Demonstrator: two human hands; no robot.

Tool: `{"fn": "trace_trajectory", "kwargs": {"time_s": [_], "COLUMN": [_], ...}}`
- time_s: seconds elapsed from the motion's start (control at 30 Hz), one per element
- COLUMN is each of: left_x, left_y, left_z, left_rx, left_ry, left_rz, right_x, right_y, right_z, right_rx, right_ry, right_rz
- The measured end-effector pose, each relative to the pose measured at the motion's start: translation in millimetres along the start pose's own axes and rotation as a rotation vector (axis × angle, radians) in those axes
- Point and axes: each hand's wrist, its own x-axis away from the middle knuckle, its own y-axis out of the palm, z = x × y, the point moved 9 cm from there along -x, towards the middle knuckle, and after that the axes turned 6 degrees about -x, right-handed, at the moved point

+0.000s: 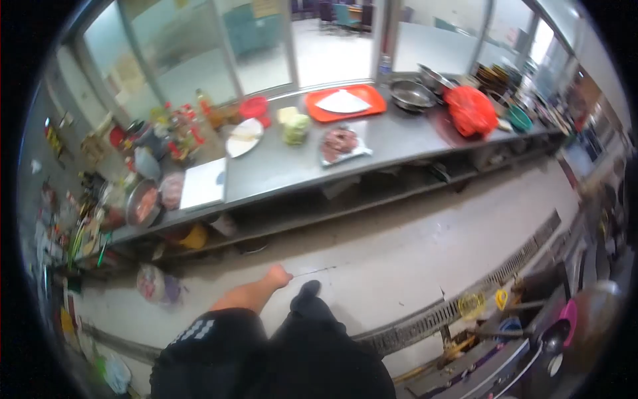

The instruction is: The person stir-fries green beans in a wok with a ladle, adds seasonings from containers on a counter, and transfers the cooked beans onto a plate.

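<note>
My left hand (280, 275) hangs low over the tiled floor, closed around one end of a thin, stick-like tool (314, 271) that points to the right. What exactly the tool is cannot be made out. My right hand does not show. Beyond, on the steel counter (279, 169), lie a tray of raw meat (340, 143), a cut green vegetable (296, 130), a white oval plate (244, 137) and a white board (204, 184). An orange tray (345, 103) with a white item on it stands at the back.
Metal bowls (412, 96) and a red plastic bag (470, 112) stand on the counter's right part, bottles (186, 130) on its left. A bagged bin (158, 284) stands on the floor. A drain grate (425, 324) and cooking equipment (512, 332) lie at lower right.
</note>
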Motion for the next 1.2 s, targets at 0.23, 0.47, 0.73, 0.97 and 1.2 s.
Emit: {"fn": "trace_trajectory", "kwargs": {"time_s": [0.23,0.47,0.73,0.97,1.2], "left_x": [-94,-192,-310,-246,-236], "left_y": [-130,-372,-475,-523,-632], "left_z": [-76,-145,-122,-242,-200], "left_rx": [0.644,0.550,0.844,0.726,1.092], "left_ry": [0.107,0.094,0.219,-0.056,0.488], "left_rz": [0.367,0.663,0.568,1.459,0.872], "right_x": [81,198,309,307,321], "right_y": [295,554,701,754,782], "right_z": [22,68,35,54,43], "right_rx": [-0.225,-0.293,0.273,0.322,0.384], "right_ry": [0.409,0.872,0.737,0.798,0.712], "right_rz": [-0.731,-1.192,-1.001,-1.297,-1.286]}}
